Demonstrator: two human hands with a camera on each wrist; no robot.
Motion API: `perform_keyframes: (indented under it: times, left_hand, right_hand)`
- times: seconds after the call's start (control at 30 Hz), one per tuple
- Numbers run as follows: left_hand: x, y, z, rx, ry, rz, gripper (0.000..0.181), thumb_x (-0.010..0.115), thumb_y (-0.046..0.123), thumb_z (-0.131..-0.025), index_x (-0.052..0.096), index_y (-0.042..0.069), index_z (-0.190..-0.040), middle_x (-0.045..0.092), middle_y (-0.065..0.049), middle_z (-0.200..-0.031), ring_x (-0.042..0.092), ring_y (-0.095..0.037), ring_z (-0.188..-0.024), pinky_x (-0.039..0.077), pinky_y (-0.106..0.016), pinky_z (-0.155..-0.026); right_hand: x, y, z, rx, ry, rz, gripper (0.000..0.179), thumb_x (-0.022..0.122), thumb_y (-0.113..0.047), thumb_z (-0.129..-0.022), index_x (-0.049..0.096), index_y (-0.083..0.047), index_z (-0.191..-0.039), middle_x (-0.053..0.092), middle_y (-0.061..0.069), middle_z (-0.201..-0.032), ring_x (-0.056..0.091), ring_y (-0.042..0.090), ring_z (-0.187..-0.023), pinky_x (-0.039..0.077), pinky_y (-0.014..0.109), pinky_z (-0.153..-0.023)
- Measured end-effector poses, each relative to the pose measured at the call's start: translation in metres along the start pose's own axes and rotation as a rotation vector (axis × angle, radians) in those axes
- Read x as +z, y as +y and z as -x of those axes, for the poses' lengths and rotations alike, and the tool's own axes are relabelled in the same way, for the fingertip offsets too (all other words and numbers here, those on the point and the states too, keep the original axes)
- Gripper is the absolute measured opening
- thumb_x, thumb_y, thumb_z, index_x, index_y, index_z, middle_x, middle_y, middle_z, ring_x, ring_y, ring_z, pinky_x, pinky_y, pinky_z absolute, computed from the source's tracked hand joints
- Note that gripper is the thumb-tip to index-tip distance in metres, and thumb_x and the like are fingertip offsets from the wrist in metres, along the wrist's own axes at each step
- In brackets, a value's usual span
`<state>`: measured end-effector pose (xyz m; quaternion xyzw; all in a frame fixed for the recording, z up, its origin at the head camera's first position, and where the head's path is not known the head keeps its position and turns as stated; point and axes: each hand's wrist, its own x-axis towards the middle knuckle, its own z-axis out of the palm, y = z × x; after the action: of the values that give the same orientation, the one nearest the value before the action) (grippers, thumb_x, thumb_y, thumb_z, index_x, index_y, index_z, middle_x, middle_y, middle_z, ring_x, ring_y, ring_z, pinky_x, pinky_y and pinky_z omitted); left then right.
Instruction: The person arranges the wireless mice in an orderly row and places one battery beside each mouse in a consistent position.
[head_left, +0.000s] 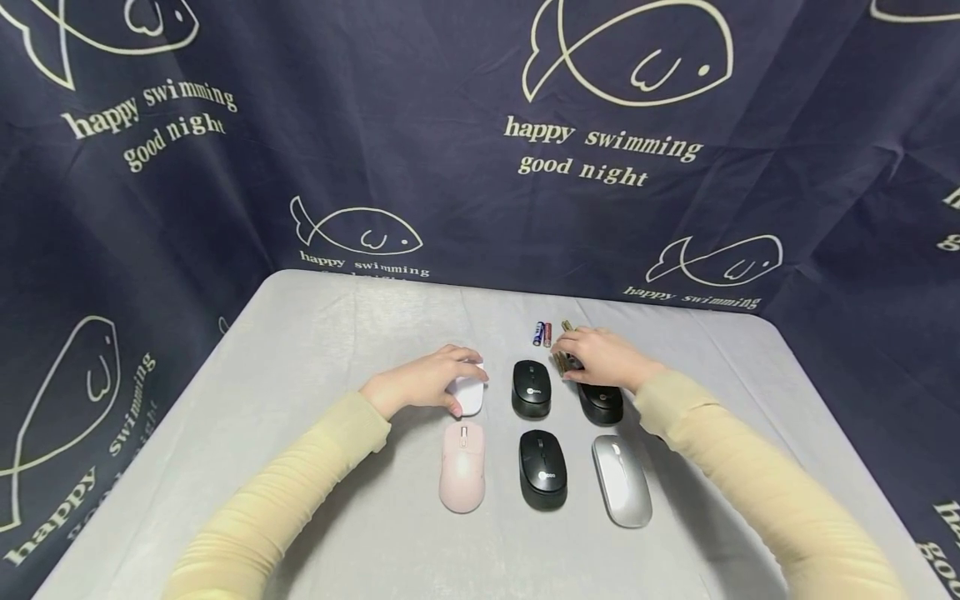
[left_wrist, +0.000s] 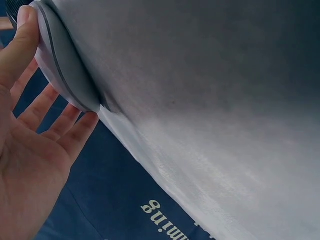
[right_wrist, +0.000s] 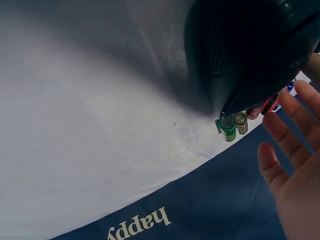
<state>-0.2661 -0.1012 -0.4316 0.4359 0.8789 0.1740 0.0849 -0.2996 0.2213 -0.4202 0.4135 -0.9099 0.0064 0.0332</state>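
Observation:
In the head view my left hand (head_left: 429,381) holds a white computer mouse (head_left: 470,398), thumb on its near side and fingers over its far end. The left wrist view shows the thumb and fingertips on the edges of that mouse (left_wrist: 62,62). My right hand (head_left: 606,358) hovers over the far end of a black mouse (head_left: 602,406), partly hiding it. Its fingers look loosely extended in the right wrist view, apart from the black mouse (right_wrist: 250,55); whether the thumb touches is hidden. Gold-coloured batteries (head_left: 558,364) lie beside the right fingertips.
A blue battery (head_left: 538,333) and a red battery (head_left: 547,335) lie farther back. Two more black mice (head_left: 532,387) stand in the middle column. Nearer me are a pink mouse (head_left: 462,471) and a silver mouse (head_left: 622,483). Dark fish-print curtains (head_left: 480,167) surround the grey-white table (head_left: 360,533).

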Motion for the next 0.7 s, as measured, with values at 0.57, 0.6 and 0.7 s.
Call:
perform_keyframes:
  times: [0.57,0.6,0.7]
  left_hand:
    - [-0.0017,0.0012,-0.0019,-0.005,-0.011,-0.009,0.065,0.082,0.029,-0.064,0.061,0.014,-0.124,0.046,-0.012,-0.139,0.038,-0.031,-0.13,0.032,-0.043,-0.11]
    - [-0.0014,0.0009,-0.002,-0.003,-0.011,-0.009,0.065,0.082,0.029,-0.064,0.061,0.014,-0.124,0.046,-0.012,-0.139,0.038,-0.031,-0.13,0.032,-0.043,-0.11]
    - [-0.001,0.0001,-0.0026,0.0,-0.011,-0.01,0.065,0.082,0.029,-0.064,0.061,0.014,-0.124,0.046,-0.012,-0.138,0.038,-0.032,-0.13,0.032,-0.043,-0.11]
  right_hand:
    - [0.0079,0.0037,-0.0073,0.053,-0.093,-0.011,0.038,0.078,-0.031,-0.075,0.068,-0.016,-0.109,0.063,0.003,-0.113,0.059,0.029,-0.107,0.049,0.051,-0.084]
    - [0.008,0.0038,-0.0074,0.052,-0.092,-0.013,0.038,0.078,-0.031,-0.075,0.068,-0.016,-0.108,0.063,0.003,-0.113,0.059,0.029,-0.106,0.049,0.051,-0.084]
    - [0.0075,0.004,-0.0077,0.048,-0.085,-0.022,0.037,0.078,-0.029,-0.075,0.068,-0.015,-0.107,0.064,0.004,-0.112,0.059,0.03,-0.106,0.049,0.051,-0.084]
